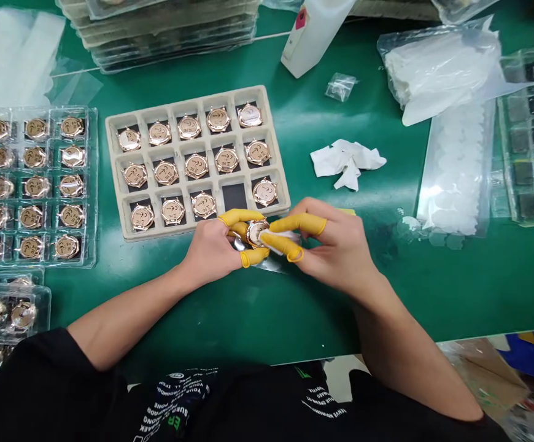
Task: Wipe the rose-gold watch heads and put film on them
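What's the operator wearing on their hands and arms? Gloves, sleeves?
No full gloves: the left hand and right hand are bare except for yellow rubber finger cots, seen on the left fingers and the right fingers. The forearms are bare, leading up to a black top with white printed lettering and a small green mark.
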A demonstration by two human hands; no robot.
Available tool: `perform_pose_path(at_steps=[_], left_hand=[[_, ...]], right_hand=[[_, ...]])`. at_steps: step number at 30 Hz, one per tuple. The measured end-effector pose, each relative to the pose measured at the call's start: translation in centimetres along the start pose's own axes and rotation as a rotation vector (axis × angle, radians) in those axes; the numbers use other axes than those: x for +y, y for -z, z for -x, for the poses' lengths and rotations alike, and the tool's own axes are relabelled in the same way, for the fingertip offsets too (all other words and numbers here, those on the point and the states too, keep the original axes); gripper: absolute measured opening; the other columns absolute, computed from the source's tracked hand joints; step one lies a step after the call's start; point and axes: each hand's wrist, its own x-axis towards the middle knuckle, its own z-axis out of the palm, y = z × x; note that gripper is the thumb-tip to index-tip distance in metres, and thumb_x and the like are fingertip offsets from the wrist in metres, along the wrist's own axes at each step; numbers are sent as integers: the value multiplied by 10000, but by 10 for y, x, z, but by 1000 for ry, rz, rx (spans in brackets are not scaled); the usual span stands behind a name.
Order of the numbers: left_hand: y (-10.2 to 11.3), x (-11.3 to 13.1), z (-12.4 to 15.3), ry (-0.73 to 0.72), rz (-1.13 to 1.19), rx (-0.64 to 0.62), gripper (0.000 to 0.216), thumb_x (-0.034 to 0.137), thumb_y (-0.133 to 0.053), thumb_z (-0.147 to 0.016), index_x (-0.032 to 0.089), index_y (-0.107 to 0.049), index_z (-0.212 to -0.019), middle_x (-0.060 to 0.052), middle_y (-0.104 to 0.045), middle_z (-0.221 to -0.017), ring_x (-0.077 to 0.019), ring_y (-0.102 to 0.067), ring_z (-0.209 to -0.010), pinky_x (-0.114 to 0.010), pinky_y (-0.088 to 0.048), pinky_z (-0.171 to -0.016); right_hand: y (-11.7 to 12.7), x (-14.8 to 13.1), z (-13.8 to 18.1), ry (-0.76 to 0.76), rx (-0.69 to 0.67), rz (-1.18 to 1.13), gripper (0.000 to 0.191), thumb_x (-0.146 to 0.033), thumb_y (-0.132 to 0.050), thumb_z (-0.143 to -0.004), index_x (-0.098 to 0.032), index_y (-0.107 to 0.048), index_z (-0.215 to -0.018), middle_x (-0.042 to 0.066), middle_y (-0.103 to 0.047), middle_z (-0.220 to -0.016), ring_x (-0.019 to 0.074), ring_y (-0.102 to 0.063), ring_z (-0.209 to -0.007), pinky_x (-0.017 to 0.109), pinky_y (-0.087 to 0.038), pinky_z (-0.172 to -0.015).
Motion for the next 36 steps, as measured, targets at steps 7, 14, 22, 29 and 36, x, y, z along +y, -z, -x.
perform_pose_path(at_steps=[7, 14, 22, 29, 36], left_hand=[[0, -1, 1, 13, 1, 16, 510, 251, -884, -686, 210, -790, -1186, 10, -797, -846, -124, -735, -724, -228, -622, -699], [-1, 1, 0, 20, -21, 29, 520, 261, -885, -681, 217, -800, -1192, 17, -799, -825, -114, -715, -683, -208, -591, -642], [0, -1, 2, 10, 29, 69, 527, 270, -906, -690, 207, -795, -1201, -21, -837, -906, -159, -784, -771, -244, -647, -701], [1, -1, 4, -3, -29, 48, 498, 260, -900, -704, 209, -803, -1190, -18, -838, -889, -176, -797, -773, -273, -680, -744], [1, -3, 2, 40, 33, 29, 549, 257, -916, -691, 202, -796, -1224, -23, -834, -906, -173, -797, -787, -277, -696, -780]], right_hand=[[-1, 7, 1, 127, 77, 26, 106, -175, -760, -929, -250, -752, -1003, 14, -629, -802, 144, -588, -695, 286, -425, -575], [-5, 5, 3, 125, 103, 78, 121, -176, -767, -928, -254, -727, -1012, 14, -620, -804, 145, -576, -684, 296, -434, -588], [-7, 9, 0, 99, 80, 5, 62, -195, -747, -949, -237, -721, -987, 13, -606, -806, 128, -554, -671, 275, -412, -562], [-12, 18, -2, 86, 116, -43, 27, -250, -717, -975, -223, -720, -969, 23, -622, -820, 139, -575, -710, 277, -423, -578], [-15, 16, 1, 97, 118, -98, 20, -228, -734, -962, -219, -726, -980, 13, -604, -822, 124, -541, -688, 269, -397, -573]])
